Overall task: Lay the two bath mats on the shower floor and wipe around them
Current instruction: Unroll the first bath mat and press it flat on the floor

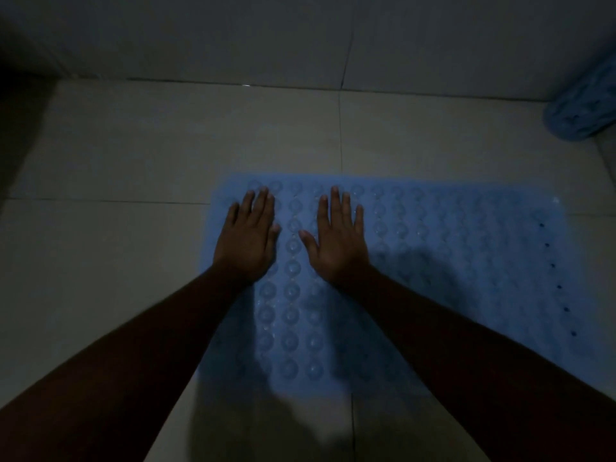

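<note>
Dim tiled shower floor [133, 155], first blue mat [466, 261] being pressed flat.
Left hand [248, 238] and right hand [338, 238] lie palms-down, fingers spread, gripping nothing; next, probably fetch the rolled mat [581, 111] beyond the right fingertips.

A dim shower room: pale floor tiles [133, 145], tiled wall [233, 35], blue bumpy bath mat [466, 245].

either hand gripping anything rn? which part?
Nothing held. Left hand and right hand lie flat, fingers spread, on the blue bath mat near its left end.
</note>
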